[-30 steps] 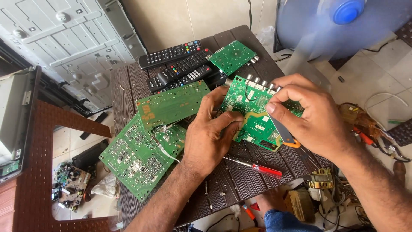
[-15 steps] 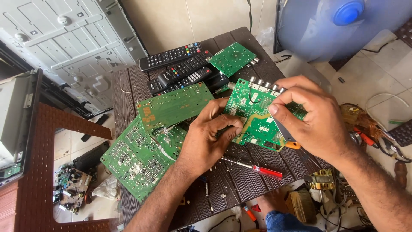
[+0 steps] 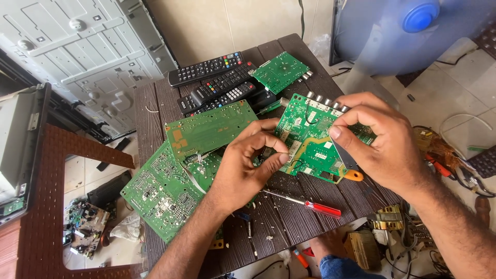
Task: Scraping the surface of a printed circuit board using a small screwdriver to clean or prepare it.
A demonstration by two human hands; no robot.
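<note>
board barely shifted | both hands, left (image 3: 243, 170) and right (image 3: 382, 139), pinching flat green circuit board (image 3: 310, 139) | slatted dark table (image 3: 155, 103)

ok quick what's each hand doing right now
Left hand: pinching the near edge of the green circuit board.
Right hand: gripping the same board's far side.

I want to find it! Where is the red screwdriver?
In the head view, the red screwdriver lies on the dark table, just below the green board both hands hold.
</note>
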